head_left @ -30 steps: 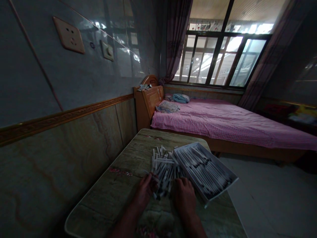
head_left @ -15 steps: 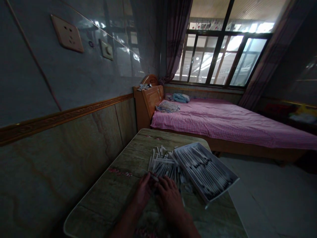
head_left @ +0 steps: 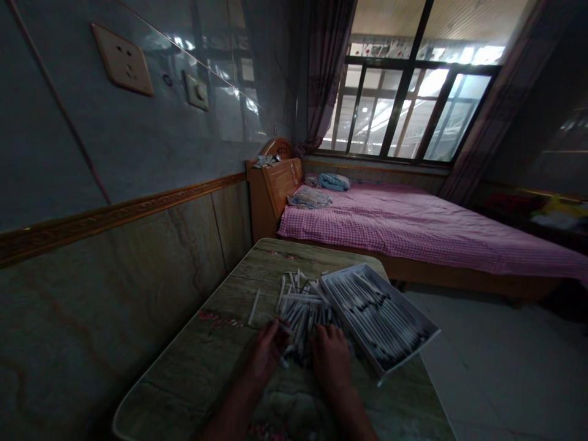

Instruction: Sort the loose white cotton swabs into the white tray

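Note:
A loose pile of slim white pen-like sticks point(head_left: 301, 306), some with dark parts, lies on the table point(head_left: 184, 361). At its near left edge, my left hand point(head_left: 265, 350) is closed with a short white stick point(head_left: 285, 329) pinched in its fingers. My right hand point(head_left: 331, 355) rests on the near right side of the pile, fingers bent down among the sticks; whether they grip one is hidden. One white stick point(head_left: 254, 306) lies apart, left of the pile. Right of the pile, a shallow white box point(head_left: 408, 361) sits tilted across the table, filled with rows of similar dark-tipped sticks.
A tiled wall point(head_left: 174, 239) runs along the table's left side. Beyond the far edge stands a bed point(head_left: 390, 226) with a pink checked sheet and a wooden headboard point(head_left: 271, 193). Pale floor point(head_left: 463, 343) shows on the right.
My right hand has moved right, away from my left hand and onto the pile. A single white stick now lies on the table left of the pile. My left hand has barely moved.

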Demonstrator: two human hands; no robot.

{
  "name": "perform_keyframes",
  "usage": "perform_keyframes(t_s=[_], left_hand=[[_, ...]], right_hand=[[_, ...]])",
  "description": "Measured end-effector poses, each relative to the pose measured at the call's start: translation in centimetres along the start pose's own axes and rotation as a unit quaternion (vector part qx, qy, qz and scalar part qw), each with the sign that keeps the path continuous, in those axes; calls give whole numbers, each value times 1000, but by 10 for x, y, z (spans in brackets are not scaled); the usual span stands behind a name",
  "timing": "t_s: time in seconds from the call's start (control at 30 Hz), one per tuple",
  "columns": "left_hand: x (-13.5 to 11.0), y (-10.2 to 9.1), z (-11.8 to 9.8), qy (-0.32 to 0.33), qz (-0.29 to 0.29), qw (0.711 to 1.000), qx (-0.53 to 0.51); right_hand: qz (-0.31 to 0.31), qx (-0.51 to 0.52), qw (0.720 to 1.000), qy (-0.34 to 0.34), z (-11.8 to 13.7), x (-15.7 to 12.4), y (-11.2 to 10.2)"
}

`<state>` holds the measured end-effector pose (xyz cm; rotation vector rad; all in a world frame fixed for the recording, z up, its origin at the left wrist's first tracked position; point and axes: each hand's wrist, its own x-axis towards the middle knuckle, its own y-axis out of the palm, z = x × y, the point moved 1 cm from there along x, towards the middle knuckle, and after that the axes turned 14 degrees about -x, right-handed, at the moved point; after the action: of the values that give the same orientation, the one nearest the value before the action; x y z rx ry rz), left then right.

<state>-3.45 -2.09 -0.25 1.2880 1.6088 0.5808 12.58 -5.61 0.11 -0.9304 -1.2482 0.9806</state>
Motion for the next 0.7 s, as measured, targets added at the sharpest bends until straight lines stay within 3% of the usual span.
perform_keyframes(t_s=[0.43,0.7], left_hand=[[5,-3,3,1,9,1000,-2],[6,-2,3,0,3,1000,-2]], right_hand=[[32,-66,997,36,0,4,-6],[67,-100,992,36,6,22,-5]])
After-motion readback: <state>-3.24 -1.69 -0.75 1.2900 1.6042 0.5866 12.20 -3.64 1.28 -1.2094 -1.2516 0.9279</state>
